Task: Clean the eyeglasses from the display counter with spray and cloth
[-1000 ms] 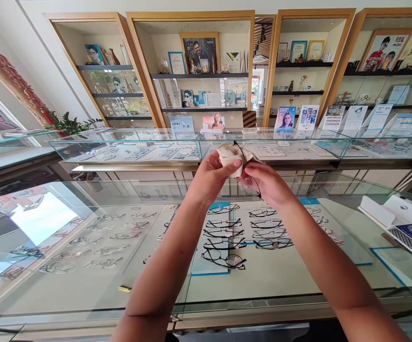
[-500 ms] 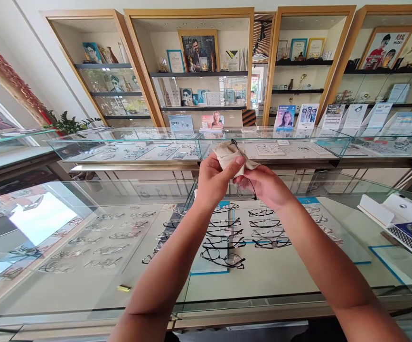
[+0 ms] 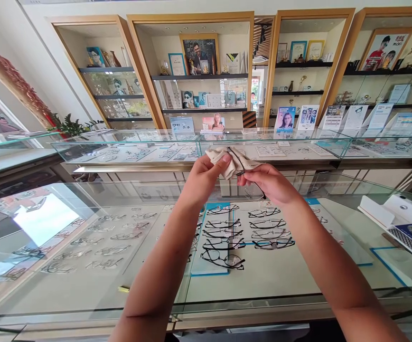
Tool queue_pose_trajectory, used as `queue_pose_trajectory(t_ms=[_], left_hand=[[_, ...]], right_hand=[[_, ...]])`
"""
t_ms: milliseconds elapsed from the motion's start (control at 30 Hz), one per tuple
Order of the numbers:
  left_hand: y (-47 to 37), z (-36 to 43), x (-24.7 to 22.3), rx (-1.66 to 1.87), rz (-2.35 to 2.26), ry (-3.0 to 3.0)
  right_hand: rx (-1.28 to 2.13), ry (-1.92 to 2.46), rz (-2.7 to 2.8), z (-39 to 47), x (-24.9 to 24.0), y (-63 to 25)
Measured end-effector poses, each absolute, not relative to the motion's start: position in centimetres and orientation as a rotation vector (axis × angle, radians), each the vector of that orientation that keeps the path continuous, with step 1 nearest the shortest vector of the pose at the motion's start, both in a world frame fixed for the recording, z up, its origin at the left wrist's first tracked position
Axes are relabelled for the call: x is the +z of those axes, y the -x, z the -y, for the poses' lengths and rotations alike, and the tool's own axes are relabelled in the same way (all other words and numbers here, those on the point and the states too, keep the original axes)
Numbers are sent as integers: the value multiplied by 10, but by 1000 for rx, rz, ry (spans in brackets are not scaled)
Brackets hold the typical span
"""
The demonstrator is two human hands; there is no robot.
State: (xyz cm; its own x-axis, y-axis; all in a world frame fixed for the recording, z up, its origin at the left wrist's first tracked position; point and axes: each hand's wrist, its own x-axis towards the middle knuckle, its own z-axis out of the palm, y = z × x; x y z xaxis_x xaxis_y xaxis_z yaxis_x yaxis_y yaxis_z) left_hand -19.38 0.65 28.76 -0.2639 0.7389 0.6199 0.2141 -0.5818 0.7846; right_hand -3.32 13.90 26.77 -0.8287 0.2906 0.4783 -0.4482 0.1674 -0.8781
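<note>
Above the glass counter my left hand (image 3: pixel 203 179) is closed on a cream cleaning cloth (image 3: pixel 249 163), thumb pressed on top of its bunched folds. My right hand (image 3: pixel 272 184) pinches a pair of dark-framed eyeglasses (image 3: pixel 237 160) between thumb and fingers, right beside the cloth. One thin temple lies across the cloth, and the other (image 3: pixel 262 191) hangs below the right fingers. Folds and fingers hide much of the frame. Beneath my hands, rows of eyeglasses (image 3: pixel 223 232) rest on white display boards inside the counter.
The glass counter (image 3: pixel 156 308) spans the space before me. A second glass showcase (image 3: pixel 127 142) stands behind it, with lit wall shelves (image 3: pixel 199 74) beyond. At right sits a white open box (image 3: pixel 394 213); a small gold piece (image 3: pixel 124 289) is at lower left.
My left hand has moved left with the cloth, and the folds have opened out. The eyeglasses have turned, so a temple now shows across the cloth. The view has shifted slightly.
</note>
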Motion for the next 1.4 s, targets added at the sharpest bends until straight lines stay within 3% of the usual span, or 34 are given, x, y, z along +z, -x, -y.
queue_pose_trajectory(t_ms=[267, 467, 867, 1400], left_hand=[[188, -3, 295, 1707, -1067, -1678], [180, -9, 292, 1792, -1034, -1679], [173, -12, 286, 1719, -1054, -1661], [178, -15, 282, 1646, -1093, -1660]], right_hand=[[1695, -133, 1914, -139, 266, 31], [1656, -168, 1944, -138, 262, 32], [1736, 200, 1252, -131, 259, 46], [1566, 190, 1197, -137, 260, 45]])
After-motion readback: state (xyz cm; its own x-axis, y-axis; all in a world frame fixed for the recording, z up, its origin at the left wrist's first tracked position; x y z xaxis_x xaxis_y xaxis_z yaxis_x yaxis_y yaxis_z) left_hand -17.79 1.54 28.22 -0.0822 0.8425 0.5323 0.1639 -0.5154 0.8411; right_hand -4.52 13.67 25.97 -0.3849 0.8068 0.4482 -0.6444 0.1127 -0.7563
